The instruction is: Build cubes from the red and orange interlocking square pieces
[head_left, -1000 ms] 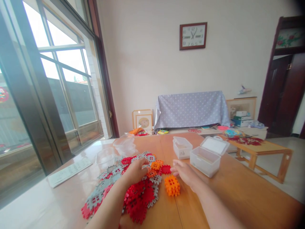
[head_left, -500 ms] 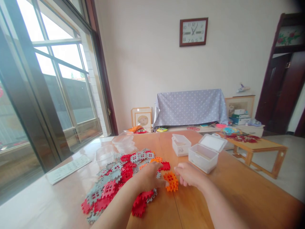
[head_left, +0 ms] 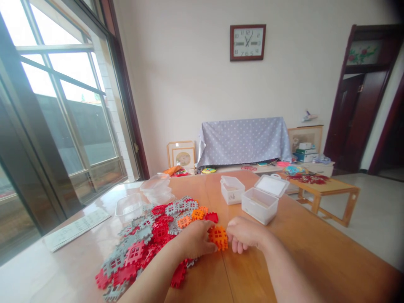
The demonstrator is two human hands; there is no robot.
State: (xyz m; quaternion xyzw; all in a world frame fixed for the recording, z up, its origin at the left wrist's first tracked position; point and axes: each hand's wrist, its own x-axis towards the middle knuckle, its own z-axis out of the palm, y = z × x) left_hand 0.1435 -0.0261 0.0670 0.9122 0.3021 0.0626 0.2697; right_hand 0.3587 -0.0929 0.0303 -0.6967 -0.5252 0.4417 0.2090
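Observation:
An orange block built of interlocking square tiles (head_left: 218,238) rests on the wooden table (head_left: 309,256). My left hand (head_left: 195,240) grips its left side with curled fingers. My right hand (head_left: 244,234) closes on its right side, fingers bent under. A heap of red, grey and orange tiles (head_left: 148,240) spreads out to the left of both hands, partly under my left forearm.
Two open white plastic boxes (head_left: 260,205) (head_left: 232,190) stand just beyond my hands. Clear plastic tubs (head_left: 158,190) (head_left: 128,206) sit behind the heap. A printed sheet (head_left: 75,227) lies at the left near the window. A low wooden table (head_left: 322,189) stands on the floor at the right.
My left hand left the tile heap and came onto the orange block. My right hand moved in from the right and closed on it. The view shifted a little to the right.

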